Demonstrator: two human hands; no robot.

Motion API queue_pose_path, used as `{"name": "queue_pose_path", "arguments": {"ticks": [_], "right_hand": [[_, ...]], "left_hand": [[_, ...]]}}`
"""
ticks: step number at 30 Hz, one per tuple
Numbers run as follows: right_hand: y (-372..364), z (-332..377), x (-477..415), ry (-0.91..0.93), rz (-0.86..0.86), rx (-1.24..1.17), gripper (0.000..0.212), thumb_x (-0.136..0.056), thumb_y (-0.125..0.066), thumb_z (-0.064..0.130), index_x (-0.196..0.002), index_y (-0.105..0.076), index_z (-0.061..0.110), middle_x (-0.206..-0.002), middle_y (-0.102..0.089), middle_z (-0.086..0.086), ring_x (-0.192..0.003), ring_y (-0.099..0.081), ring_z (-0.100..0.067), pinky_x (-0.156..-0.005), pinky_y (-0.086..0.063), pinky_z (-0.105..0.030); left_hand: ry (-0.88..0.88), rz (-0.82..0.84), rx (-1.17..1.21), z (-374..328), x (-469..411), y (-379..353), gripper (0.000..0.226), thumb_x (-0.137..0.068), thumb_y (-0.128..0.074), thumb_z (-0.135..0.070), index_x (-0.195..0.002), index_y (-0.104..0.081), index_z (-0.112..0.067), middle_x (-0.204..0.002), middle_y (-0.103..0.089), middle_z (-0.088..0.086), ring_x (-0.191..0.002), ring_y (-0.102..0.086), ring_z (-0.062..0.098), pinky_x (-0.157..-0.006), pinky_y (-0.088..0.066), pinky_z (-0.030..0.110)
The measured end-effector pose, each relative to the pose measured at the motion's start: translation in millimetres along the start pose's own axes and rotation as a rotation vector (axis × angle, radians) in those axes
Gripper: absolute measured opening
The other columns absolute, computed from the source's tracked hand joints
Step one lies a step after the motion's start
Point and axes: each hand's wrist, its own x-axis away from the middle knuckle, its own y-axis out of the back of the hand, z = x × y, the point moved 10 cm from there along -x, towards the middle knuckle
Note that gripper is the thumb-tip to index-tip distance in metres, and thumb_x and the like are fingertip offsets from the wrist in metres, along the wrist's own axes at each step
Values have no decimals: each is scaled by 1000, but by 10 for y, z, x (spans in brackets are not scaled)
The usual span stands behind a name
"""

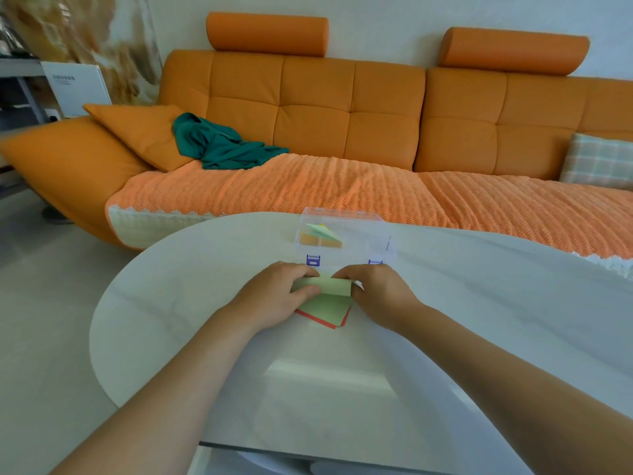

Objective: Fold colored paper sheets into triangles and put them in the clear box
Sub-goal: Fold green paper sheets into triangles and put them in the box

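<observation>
On the bench near the clear box, the left grip and right grip are pinching the green sheet at its turned-over far edge, and this light, floppy paper is likely needing fingertip holds near the corners.

Green sheet part-folded, far edge doubled over, lying on red sheet on tabletop. Clear box just behind, folded triangles inside.
</observation>
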Motion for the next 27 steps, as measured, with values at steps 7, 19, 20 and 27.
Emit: {"name": "queue_pose_path", "arguments": {"ticks": [7, 19, 20, 27], "right_hand": [[498, 188, 264, 234, -381, 327, 17, -67, -88, 13, -77, -81, 25, -69, -75, 7, -55, -66, -20, -61, -52, -34], [610, -614, 1003, 13, 81, 39, 40, -73, -44, 39, -99, -74, 36, -111, -67, 17, -100, -57, -6, -90, -43, -26], [657, -719, 1009, -65, 65, -98, 40, -75, -44, 35, -100, -74, 37, -111, -66, 18, -101, -56, -2, -90, -42, -22], [663, -1131, 895, -211, 31, 141, 35, -98, -55, 37, -132, -61, 34, -124, -56, 7, -114, -47, -17, -101, -39, -32]], "left_hand": [[-204, -52, -29, -588, 42, -57, 63, -64, -69, -65, -119, -67, -34, -118, -63, -17, -118, -49, 7, -105, -39, 29], [-288, 99, -44, -1244, 80, -698, 24, -88, -57, -33, -103, -76, -35, -103, -69, -19, -102, -56, 4, -87, -51, 33], [-293, 99, -46, -1270, 77, -714, 25, -86, -56, -37, -102, -76, -36, -103, -69, -20, -102, -56, 3, -87, -50, 33], [-324, 130, 23, -1436, 55, -822, 18, -83, -73, -51, -94, -79, -38, -102, -68, -28, -103, -54, -6, -87, -46, 19]]}}
